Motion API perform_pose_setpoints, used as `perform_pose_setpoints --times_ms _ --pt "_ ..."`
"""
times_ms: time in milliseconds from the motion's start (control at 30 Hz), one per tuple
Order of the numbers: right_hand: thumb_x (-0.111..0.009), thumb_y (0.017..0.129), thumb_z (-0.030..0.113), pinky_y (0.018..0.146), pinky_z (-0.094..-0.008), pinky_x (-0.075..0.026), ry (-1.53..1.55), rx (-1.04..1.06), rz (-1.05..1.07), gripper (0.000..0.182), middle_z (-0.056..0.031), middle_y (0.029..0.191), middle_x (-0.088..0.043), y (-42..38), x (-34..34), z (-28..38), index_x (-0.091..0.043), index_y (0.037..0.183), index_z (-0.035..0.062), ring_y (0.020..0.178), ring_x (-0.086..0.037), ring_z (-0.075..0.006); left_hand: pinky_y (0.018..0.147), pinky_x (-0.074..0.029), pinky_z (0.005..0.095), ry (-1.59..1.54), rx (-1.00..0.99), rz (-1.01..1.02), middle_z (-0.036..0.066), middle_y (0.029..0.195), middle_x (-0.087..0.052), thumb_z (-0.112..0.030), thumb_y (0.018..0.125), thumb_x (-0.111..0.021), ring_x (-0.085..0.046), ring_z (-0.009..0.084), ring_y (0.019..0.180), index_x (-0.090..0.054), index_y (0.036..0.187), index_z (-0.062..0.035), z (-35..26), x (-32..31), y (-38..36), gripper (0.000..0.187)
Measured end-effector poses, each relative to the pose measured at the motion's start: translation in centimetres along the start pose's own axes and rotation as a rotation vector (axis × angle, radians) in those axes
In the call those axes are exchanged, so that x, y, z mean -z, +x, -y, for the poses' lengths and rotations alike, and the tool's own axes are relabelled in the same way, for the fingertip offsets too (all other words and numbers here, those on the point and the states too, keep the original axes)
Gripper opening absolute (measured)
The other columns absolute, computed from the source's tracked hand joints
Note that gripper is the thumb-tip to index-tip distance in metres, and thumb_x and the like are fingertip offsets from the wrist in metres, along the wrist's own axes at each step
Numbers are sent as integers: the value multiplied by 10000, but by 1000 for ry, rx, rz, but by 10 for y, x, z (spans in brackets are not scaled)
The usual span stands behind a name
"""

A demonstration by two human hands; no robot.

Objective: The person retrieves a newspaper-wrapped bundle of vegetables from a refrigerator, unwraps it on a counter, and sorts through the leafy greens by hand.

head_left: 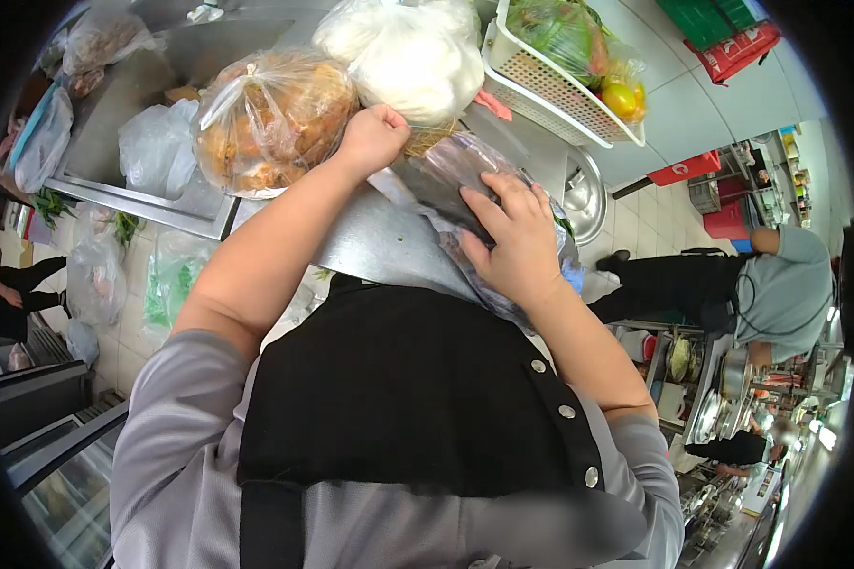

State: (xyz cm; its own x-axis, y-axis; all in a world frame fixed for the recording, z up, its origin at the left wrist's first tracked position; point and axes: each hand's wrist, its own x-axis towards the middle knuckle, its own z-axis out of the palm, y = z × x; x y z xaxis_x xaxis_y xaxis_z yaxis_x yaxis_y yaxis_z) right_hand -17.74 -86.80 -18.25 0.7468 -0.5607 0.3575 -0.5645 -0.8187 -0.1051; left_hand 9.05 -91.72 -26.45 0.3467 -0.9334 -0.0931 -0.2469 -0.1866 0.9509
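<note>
My left hand [375, 142] is closed in a loose fist above the steel counter [380, 232]. Whatever its fingers hold, if anything, is hidden. Beside it sit a clear tied bag of orange-brown food [273, 123] and a big white plastic bag [403, 57]. My right hand [514, 232] rests with fingers spread on a dark bundle in clear plastic [451, 175]. The bundle's contents cannot be made out. Some thin yellowish strands [422, 142] lie between my left hand and the bundle.
A white perforated basket [550, 76] holds bagged green and yellow produce. A steel bowl [584, 199] is right of the counter. On the left are a sink [171, 71] with a clear bag [157, 142] and bags on the floor. Another person [778, 289] stands at right.
</note>
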Motion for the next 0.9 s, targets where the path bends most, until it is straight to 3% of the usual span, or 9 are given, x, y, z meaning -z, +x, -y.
perform_pose_setpoints --times_ms 67,167,267,300,567,633,733,833,900 --pt "-797 822 201 1033 -540 -486 94 32 -126 391 -126 1241 -666 1 -2 -7 -721 1192 100 1166 -642 -349 685 -535 305 -112 -20 25 42 788 -695 -105 879 -700 -634 134 698 -692 880 -38 13 -1 8 67" --pt "-736 905 147 848 -392 -558 398 -311 -224 234 -108 979 -735 6 -2 -17 -736 1111 37 893 -716 -269 711 -519 261 -50 -5 53 23 854 -707 -103 928 -671 -633 101 769 -684 939 -38 6 1 1 67" --pt "-690 973 154 717 -307 -540 641 -548 -299 191 -90 835 -741 13 -10 -55 -730 1073 -5 747 -685 -175 714 -511 257 -20 -8 68 16 860 -709 -116 930 -686 -623 88 774 -684 942 -39 11 4 2 78" --pt "-685 998 188 713 -289 -517 695 -553 -321 218 -58 833 -750 14 -13 -71 -734 1058 -15 743 -637 -95 712 -509 255 -22 -18 77 12 858 -707 -122 929 -693 -618 83 772 -685 945 -43 15 4 2 81" --pt "-676 1015 187 651 -253 -490 952 -821 -288 200 -18 843 -743 20 -3 -134 -737 1011 -3 708 -617 -66 737 -504 255 -35 49 165 0 864 -684 -141 962 -674 -600 83 781 -701 1000 -55 17 1 0 98" --pt "-653 1033 198 720 -259 -516 896 -843 -212 220 -28 937 -752 18 4 -136 -715 1098 -2 769 -649 -93 757 -510 271 -67 39 146 8 897 -691 -148 976 -660 -606 96 797 -708 1038 -47 17 -3 -3 128" --pt "-663 1024 203 700 -267 -511 883 -851 -226 219 -31 901 -750 19 2 -141 -724 1061 -4 750 -644 -93 801 -547 352 117 -102 8 104 976 -739 -176 966 -667 -699 226 878 -720 1068 -46 18 -8 -3 173" --pt "-681 1003 203 665 -285 -502 838 -834 -233 225 -40 838 -751 19 -7 -152 -746 1028 -11 708 -635 -99 940 -536 423 410 -535 -181 156 1100 -737 -239 967 -675 -698 334 1051 -711 1141 -49 -46 -14 -44 261" --pt "-681 998 206 672 -289 -504 757 -830 -193 235 -43 835 -750 19 -9 -159 -752 1041 -14 714 -640 -108 1063 -464 502 465 -781 45 167 1213 -705 -319 946 -709 -627 356 1216 -687 1237 -63 -74 -21 -64 389"
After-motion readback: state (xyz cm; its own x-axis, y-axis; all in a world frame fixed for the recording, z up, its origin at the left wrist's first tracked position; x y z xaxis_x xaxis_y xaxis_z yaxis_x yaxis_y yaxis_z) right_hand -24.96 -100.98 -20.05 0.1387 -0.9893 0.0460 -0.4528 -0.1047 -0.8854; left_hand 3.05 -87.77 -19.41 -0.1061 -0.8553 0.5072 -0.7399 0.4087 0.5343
